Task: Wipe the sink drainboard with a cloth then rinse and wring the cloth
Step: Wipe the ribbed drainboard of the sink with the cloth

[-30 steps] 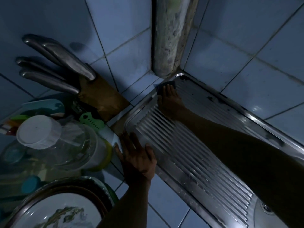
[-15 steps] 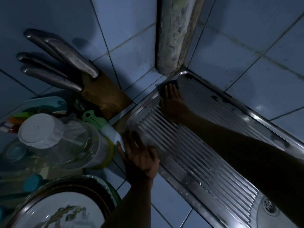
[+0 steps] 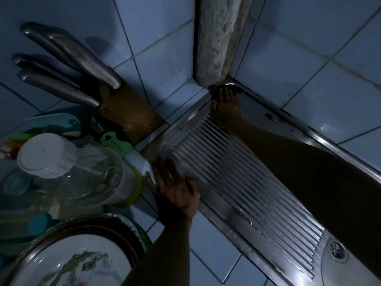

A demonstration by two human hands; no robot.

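Right hand [image 3: 225,107] near top centre of the frame, fingers straight and close together, pressed flat onto a dark cloth [image 3: 214,88] in the far corner of the drainboard [image 3: 237,193]; only the cloth's dark edge visible past the fingertips, just below the rough, mottled corner post [image 3: 216,38]. Forearm stretched from the right edge of the frame across the ribbed metal. Left hand [image 3: 175,188] at centre, fingers spread and straight, palm down on the drainboard's raised left rim, holding nothing, fingertips close to a white lid edge [image 3: 140,164]. One drainboard: shiny stainless steel, long rectangle running diagonally from top centre to lower right, many parallel pressed ridges, a few water droplets along the lower rim. One round drain [image 3: 336,250] with small holes at lower right, in the smooth metal beside the ridges. Pale blue glazed tiles [image 3: 309,89] on walls and table, dark grout lines. Upper left: one brown wooden knife block [image 3: 127,112], tilted, with three smooth steel knife handles [image 3: 68,50] sticking out. Left of centre: one clear plastic jar [image 3: 82,172] lying on its side, white round lid [image 3: 45,155] toward the camera. One green perforated plastic piece [image 3: 116,142] between jar and block. Lower left: one white plate [image 3: 82,263] with a leafy pattern, dark rim around it. Other coloured items at the left edge too dim to tell.
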